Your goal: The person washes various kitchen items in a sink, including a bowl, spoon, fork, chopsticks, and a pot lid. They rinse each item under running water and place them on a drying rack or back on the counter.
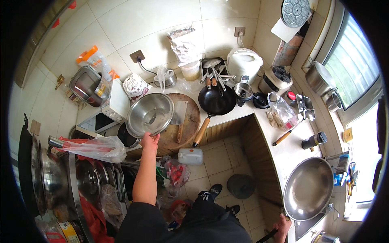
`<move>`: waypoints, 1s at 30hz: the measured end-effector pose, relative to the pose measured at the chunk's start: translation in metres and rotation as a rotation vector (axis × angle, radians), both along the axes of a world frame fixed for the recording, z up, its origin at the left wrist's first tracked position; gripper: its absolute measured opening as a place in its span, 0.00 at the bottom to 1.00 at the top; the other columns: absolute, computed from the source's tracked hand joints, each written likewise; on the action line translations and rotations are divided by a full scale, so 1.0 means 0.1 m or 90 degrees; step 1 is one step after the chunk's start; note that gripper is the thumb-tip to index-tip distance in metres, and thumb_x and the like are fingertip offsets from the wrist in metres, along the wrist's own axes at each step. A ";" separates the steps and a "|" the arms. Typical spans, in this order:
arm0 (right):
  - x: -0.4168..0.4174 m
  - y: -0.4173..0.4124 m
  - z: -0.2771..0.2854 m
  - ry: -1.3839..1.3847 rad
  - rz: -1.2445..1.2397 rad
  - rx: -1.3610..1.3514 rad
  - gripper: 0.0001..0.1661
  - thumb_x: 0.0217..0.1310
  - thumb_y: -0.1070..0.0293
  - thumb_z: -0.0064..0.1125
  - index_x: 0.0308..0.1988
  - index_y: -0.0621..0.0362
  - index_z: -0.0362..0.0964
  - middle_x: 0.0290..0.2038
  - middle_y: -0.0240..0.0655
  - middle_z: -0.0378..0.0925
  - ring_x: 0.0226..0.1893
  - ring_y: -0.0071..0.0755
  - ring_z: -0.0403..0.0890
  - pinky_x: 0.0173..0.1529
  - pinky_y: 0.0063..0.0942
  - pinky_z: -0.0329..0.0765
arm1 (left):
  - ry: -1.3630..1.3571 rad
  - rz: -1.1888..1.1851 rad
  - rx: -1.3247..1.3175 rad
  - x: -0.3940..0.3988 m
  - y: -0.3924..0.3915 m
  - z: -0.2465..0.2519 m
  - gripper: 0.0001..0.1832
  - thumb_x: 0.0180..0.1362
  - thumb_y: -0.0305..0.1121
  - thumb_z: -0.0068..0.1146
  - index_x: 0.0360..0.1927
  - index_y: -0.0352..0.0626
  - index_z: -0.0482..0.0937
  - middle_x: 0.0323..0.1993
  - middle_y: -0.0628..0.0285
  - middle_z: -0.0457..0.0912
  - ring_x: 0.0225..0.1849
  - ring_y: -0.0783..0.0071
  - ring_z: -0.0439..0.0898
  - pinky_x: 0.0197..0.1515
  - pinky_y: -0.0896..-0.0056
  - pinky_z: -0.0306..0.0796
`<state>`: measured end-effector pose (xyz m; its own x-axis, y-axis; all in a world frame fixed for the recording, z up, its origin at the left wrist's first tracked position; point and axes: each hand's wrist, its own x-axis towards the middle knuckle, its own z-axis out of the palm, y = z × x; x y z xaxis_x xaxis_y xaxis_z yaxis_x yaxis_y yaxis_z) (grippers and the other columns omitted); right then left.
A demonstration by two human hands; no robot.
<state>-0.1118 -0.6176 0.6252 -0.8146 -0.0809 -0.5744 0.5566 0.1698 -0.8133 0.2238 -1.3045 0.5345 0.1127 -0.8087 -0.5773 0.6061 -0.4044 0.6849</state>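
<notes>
My left hand [149, 141] grips the near rim of a wide stainless steel basin [146, 112], which is over the left part of a round wooden chopping board [190, 127]. A cleaver [179, 117] lies on the board, right of the basin. At the lower right, my right hand [282, 226] is closed on the handle of a large steel wok [309, 188] above the right counter, near the sink. A black frying pan [217, 101] with a wooden handle sits on the counter right of the board.
A microwave [114, 107], a white rice cooker [244, 65], a blender base [276, 81] and a black bottle [314, 140] stand along the counters. At left is a rack [74, 188] with pans and lids. A plastic jug [190, 156], bags and a dark bin [241, 186] are on the tiled floor.
</notes>
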 end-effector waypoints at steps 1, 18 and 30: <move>0.06 -0.02 -0.02 0.011 -0.008 0.004 0.18 0.54 0.64 0.66 0.30 0.51 0.60 0.11 0.24 0.53 0.05 0.22 0.54 0.10 0.24 0.57 | -0.014 0.000 0.005 0.00 0.01 0.05 0.12 0.58 0.30 0.44 0.42 0.32 0.71 0.40 0.51 0.80 0.41 0.56 0.82 0.41 0.59 0.82; 0.48 0.35 0.15 -0.114 -0.034 -0.013 0.21 0.56 0.66 0.65 0.19 0.50 0.60 0.12 0.20 0.54 0.08 0.18 0.55 0.15 0.25 0.56 | -0.065 -0.297 -0.311 -0.42 1.13 1.24 0.38 0.55 0.30 0.48 0.71 0.44 0.52 0.56 0.37 0.72 0.52 0.51 0.78 0.59 0.51 0.70; 2.28 2.29 0.03 -0.052 -0.296 -0.210 0.18 0.54 0.65 0.70 0.21 0.58 0.68 0.12 0.25 0.61 0.08 0.18 0.60 0.13 0.22 0.59 | 0.253 -1.066 -0.274 -2.27 4.26 1.23 0.40 0.48 0.26 0.47 0.70 0.45 0.56 0.50 0.36 0.77 0.46 0.44 0.81 0.49 0.47 0.78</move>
<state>0.1160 -0.3888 0.6286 -0.7611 0.0891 -0.6425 0.5759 -0.3631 -0.7325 -0.0036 -0.8785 0.6573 -0.9952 0.0124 -0.0975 -0.0880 -0.5544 0.8276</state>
